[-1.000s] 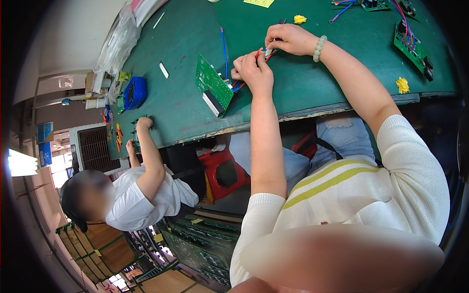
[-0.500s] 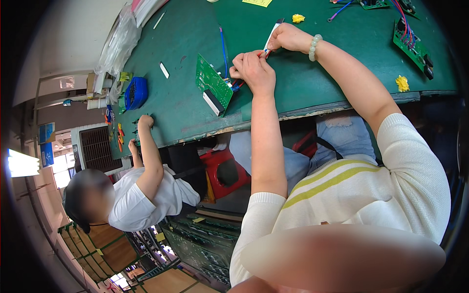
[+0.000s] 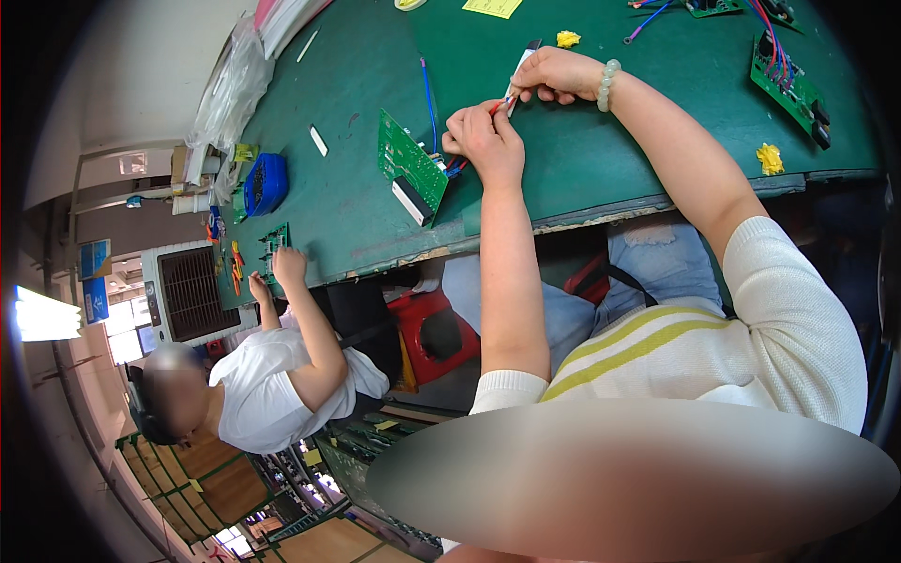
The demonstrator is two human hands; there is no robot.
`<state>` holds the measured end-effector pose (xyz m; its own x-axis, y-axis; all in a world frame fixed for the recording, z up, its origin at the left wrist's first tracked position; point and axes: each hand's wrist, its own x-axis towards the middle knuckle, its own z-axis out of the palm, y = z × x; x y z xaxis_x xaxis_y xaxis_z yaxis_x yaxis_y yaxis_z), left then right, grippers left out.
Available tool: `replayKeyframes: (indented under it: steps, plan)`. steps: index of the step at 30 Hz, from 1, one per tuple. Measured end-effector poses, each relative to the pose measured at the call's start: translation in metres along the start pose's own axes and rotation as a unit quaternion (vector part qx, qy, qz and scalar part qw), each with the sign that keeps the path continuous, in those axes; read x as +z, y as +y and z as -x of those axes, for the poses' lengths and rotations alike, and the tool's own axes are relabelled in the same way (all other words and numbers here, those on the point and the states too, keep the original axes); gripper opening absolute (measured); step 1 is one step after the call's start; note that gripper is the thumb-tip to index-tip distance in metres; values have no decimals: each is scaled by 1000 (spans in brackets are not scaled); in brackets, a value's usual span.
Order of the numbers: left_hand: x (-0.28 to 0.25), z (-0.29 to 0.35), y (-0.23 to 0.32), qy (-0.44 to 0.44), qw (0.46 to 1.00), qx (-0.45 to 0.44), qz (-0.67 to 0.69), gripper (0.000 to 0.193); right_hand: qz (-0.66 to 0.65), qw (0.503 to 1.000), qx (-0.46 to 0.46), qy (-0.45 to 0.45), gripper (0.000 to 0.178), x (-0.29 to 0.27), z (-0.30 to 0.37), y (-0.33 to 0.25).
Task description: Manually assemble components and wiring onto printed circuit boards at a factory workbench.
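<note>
Gripping thin red and dark wires (image 3: 458, 167) in the left hand (image 3: 488, 136), with fingers curled in and thumb side toward the right; probably clasped near the ends to stop any slack from wandering. Pinching a slim white strip (image 3: 526, 62) with a dark tip between thumb and fingers of the right hand (image 3: 554, 73), close beside the left fingertips; likely brought together here to bear on the same short stretch of wire. Impossible to tell the exact contact between strip and wires, with fingers covering the spot.

Just left of the left hand, on the green bench (image 3: 357, 202), 1 green circuit board (image 3: 404, 155), seemingly tilted up on its edge, with wires leading from its right side into the grip; perhaps kept near to avoid pulling on the joints. Outside the grip, 1 blue wire (image 3: 428, 98), stretched away from the board, apparently to leave the fingers free. Beyond the right hand, 1 crumpled yellow lump (image 3: 568, 38). Well apart at the right, another wired board (image 3: 788, 92), maybe to prevent tangling. At the far left, a co-worker (image 3: 282, 385) in white, with hands beside a small board (image 3: 274, 246).
</note>
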<state>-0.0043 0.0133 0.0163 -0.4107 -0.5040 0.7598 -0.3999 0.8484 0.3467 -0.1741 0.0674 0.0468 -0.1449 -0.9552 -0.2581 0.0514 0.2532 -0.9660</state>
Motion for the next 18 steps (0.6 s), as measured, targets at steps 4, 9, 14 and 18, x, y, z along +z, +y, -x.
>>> replayKeyframes:
  steps: [4,9,14,18]
  plan:
    - [0,0,-2,5,1000,-19,23,2,7,995,-97,22,24,2,-2,1]
    - [1,0,0,4,999,-32,38,2,170,940,-296,-13,23,-3,-5,9]
    - [4,-1,1,-1,998,-46,51,3,193,939,-285,-15,17,-9,-14,17]
    - [-4,-1,-7,-4,1000,-19,19,5,171,935,-309,-27,16,-4,-26,22]
